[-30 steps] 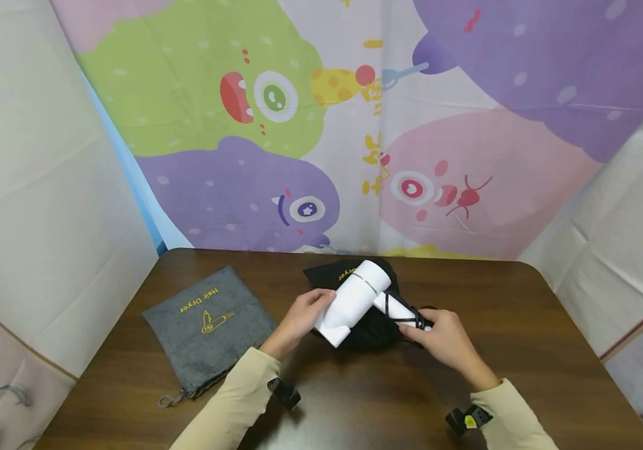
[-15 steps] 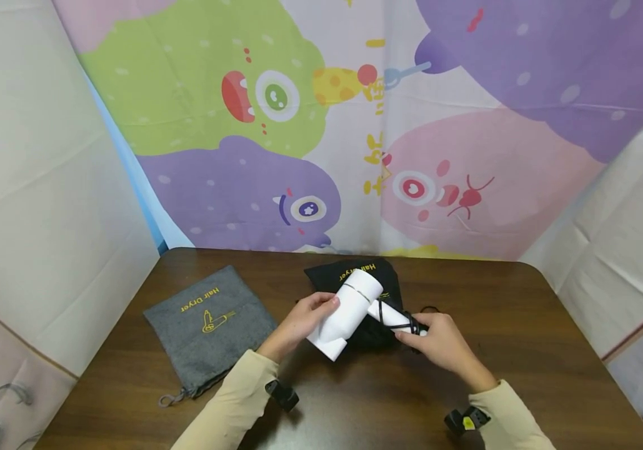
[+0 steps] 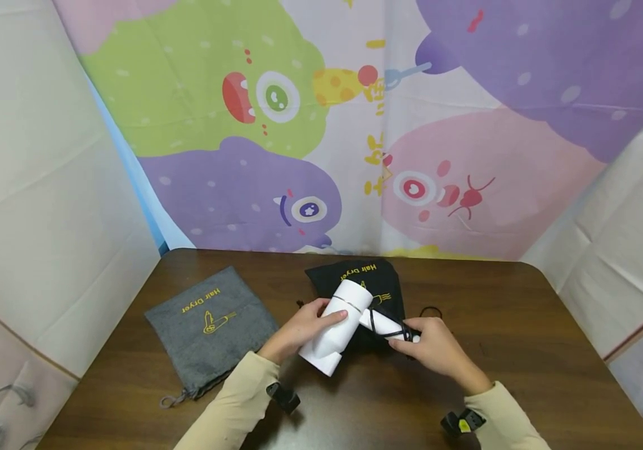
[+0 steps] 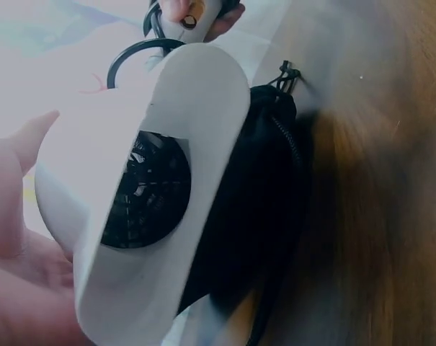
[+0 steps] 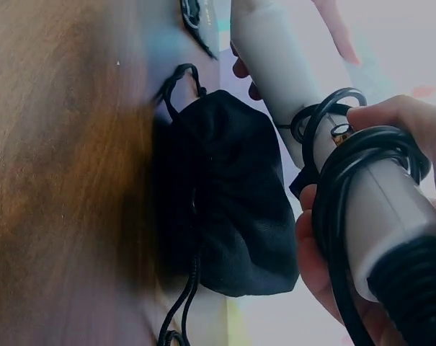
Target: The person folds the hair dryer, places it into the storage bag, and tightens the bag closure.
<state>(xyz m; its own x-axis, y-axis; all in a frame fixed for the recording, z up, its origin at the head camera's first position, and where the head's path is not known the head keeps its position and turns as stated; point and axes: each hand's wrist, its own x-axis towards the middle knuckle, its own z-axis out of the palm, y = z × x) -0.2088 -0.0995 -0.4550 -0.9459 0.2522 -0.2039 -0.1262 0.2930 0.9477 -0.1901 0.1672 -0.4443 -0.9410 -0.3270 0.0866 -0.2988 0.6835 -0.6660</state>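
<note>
A white hair dryer [image 3: 332,331] is held up over the table between both hands. My left hand [image 3: 305,327] grips its barrel, thumb across the top. In the left wrist view the flat nozzle [image 4: 203,94] faces the camera, with a dark grille inside. My right hand [image 3: 430,344] holds the handle [image 5: 380,216], which has a black cord [image 5: 333,209] wound round it. Behind and below the dryer lies a black drawstring pouch [image 3: 380,272] with yellow "Hair Dryer" lettering, partly covered by the dryer. The right wrist view shows the pouch bulging, its drawstrings loose.
A grey drawstring pouch [image 3: 211,331] with the same yellow lettering lies flat on the left of the brown wooden table [image 3: 501,312]. A cartoon-printed curtain [image 3: 355,125] hangs along the far edge, and pale cloth panels [image 3: 45,156] stand at both sides.
Both hands have brought the hair dryer toward the body and slightly left, uncovering more of the black pouch's lettering. The left thumb now reaches further over the barrel. The pouches stay in place.
</note>
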